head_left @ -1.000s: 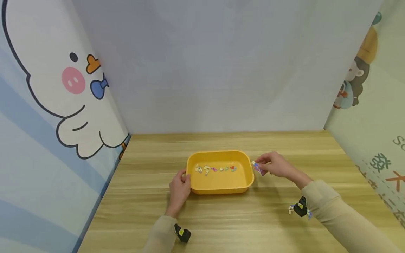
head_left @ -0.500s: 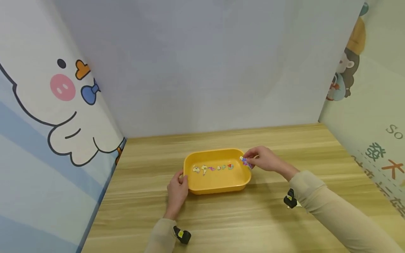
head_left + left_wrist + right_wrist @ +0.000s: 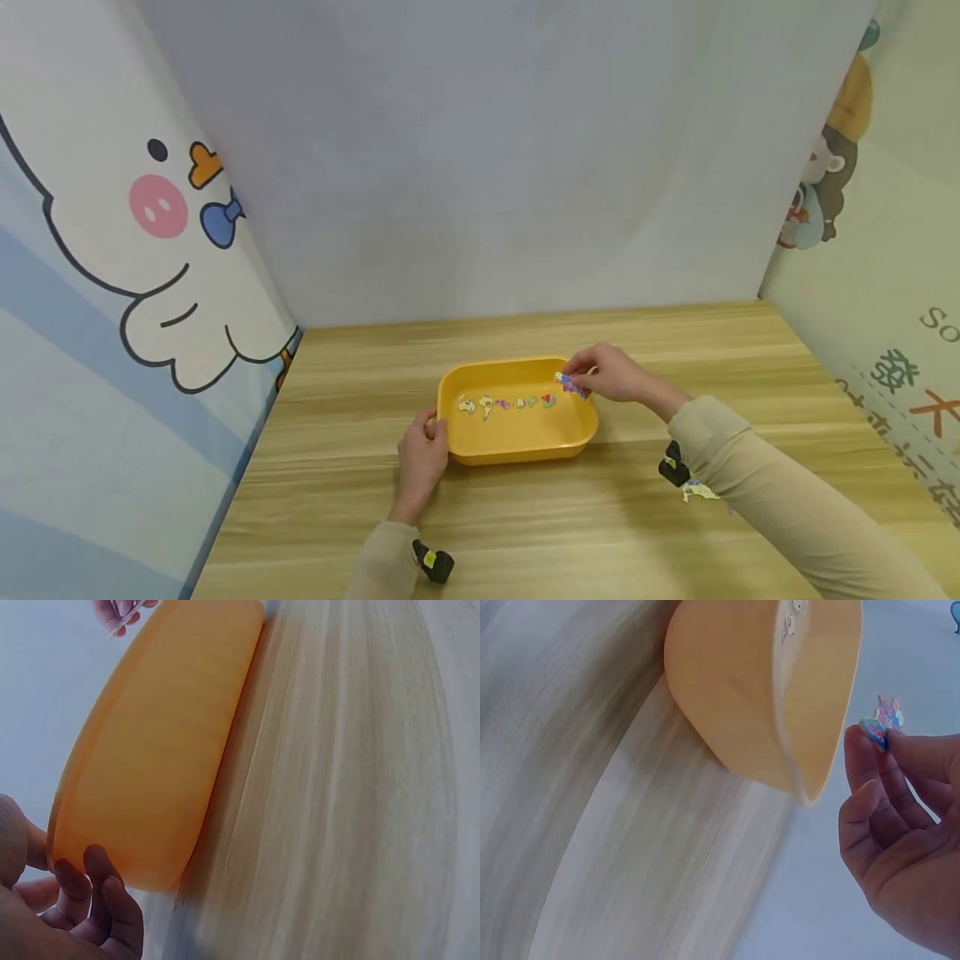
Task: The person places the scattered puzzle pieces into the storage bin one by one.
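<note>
My left hand (image 3: 422, 458) grips the left end of a yellow plastic tray (image 3: 517, 457), thumb at the rim and fingers against the outer wall, as the left wrist view shows. Over the tray's right end, my right hand (image 3: 611, 373) pinches a small flat cutout (image 3: 573, 385), blue, pink and purple with a jagged outline, like a sticker. In the right wrist view this cutout (image 3: 885, 720) sits between thumb and fingertips, above the rim. A row of several small flat cutouts, among them a cream one (image 3: 486, 406) and a red and blue one (image 3: 549, 401), lies inside the tray.
More flat cutouts (image 3: 699, 490) lie on the wooden table (image 3: 555, 533) beneath the right forearm, partly hidden by it. A grey-white backdrop (image 3: 480, 167) rises behind the table, with printed cartoon panels at left and right. Black wrist cameras show on both sleeves.
My right hand has carried the pinched cutout leftward, from beside the tray to over its right end. The left hand keeps its hold on the tray. The head view has shifted slightly.
</note>
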{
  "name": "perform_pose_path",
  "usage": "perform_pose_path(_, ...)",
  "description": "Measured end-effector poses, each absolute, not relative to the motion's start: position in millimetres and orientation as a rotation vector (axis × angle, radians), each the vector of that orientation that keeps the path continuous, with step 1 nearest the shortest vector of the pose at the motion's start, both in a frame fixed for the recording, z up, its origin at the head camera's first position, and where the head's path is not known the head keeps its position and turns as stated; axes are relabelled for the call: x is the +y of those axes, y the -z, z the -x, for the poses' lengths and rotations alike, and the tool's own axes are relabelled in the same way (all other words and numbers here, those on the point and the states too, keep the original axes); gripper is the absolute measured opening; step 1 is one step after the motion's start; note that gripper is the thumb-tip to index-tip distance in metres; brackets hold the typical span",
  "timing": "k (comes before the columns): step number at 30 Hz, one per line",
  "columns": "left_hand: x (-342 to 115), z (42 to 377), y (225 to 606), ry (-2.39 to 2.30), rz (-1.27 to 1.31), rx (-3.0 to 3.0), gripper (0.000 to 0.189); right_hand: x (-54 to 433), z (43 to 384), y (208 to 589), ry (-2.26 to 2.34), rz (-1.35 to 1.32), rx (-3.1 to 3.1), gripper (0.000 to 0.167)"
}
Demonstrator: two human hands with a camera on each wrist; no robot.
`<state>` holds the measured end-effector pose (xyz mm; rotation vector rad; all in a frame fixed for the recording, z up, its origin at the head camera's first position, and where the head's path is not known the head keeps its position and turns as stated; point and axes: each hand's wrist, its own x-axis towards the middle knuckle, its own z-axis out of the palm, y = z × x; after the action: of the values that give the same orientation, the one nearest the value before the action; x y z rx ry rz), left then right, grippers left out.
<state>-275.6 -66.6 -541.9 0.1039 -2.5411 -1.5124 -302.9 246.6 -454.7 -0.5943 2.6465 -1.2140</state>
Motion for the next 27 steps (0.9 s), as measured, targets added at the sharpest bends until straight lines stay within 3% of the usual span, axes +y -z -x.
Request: perform_pose_path(27,-69.5,276.3,547.1,1.527,-0.068,-2.497,0.028,208.8,314.6,456.9,1.075,0.674,2.659,0.017)
